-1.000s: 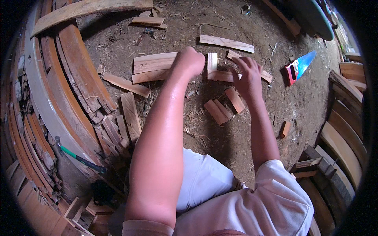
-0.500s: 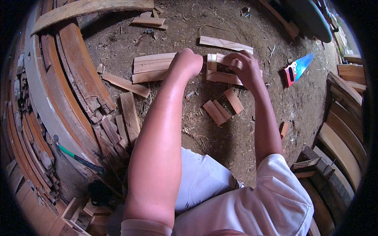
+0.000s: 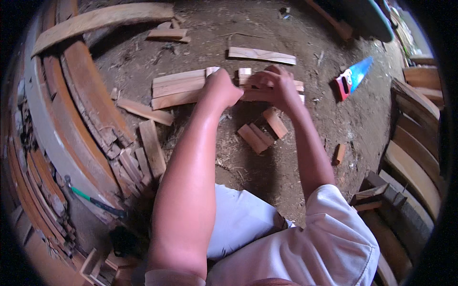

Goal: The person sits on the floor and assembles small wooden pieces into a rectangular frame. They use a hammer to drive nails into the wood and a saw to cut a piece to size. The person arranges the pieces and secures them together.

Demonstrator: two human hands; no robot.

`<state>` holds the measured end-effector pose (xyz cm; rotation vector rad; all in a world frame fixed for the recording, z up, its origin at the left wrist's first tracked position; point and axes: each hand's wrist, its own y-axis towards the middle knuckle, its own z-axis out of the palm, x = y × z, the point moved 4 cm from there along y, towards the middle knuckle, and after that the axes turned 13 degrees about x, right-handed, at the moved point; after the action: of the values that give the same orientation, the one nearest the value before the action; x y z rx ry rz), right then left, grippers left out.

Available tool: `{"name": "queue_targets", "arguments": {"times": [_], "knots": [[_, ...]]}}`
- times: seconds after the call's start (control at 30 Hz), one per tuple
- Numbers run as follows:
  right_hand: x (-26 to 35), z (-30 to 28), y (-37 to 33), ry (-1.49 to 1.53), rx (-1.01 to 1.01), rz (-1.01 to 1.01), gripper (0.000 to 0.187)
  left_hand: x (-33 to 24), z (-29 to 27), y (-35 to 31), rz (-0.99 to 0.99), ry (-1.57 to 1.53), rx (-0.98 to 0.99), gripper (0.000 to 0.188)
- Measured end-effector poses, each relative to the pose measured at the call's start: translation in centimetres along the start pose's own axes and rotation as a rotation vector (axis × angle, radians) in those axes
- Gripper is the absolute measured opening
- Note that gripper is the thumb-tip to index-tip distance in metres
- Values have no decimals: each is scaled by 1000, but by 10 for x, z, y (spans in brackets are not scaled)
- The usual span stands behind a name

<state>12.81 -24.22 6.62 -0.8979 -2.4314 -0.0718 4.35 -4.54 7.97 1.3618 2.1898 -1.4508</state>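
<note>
My left hand (image 3: 222,89) is closed at the right end of a row of wooden slats (image 3: 176,88) laid side by side on the ground; whatever its fingers hold is hidden. A short pale crosspiece (image 3: 212,71) shows just beyond that hand. To the right, my right hand (image 3: 278,86) reaches over a second set of slats (image 3: 297,86), fingers curled down onto the wood. Another short crosspiece (image 3: 244,75) lies across the left end of this set, close to the right fingertips.
A loose slat (image 3: 262,55) lies beyond my hands, and short offcuts (image 3: 256,137) lie nearer me. A handsaw (image 3: 353,78) with a red handle is at right. Long planks (image 3: 98,81) and a green-handled hammer (image 3: 93,198) are at left; more boards (image 3: 412,171) are stacked right.
The view has shifted slightly. My right hand has moved left over its slats, toward the crosspiece. The left hand has come a little nearer me, uncovering the other crosspiece.
</note>
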Motion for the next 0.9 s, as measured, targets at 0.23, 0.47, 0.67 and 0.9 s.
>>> {"name": "queue_targets", "arguments": {"times": [0.23, 0.47, 0.67, 0.9], "knots": [[17, 14, -7, -92, -186, 29, 38, -12, 16, -4, 10, 115, -35, 67], [12, 13, -13, -40, -210, 54, 37, 0, 2, -4, 15, 4, 20, 48], [19, 9, -13, -23, -204, 26, 38, 9, 2, 2, 11, -51, 48, 45], [32, 7, -23, -12, -263, -18, 33, 2, 18, 7, 38, -28, 17, 44]]}}
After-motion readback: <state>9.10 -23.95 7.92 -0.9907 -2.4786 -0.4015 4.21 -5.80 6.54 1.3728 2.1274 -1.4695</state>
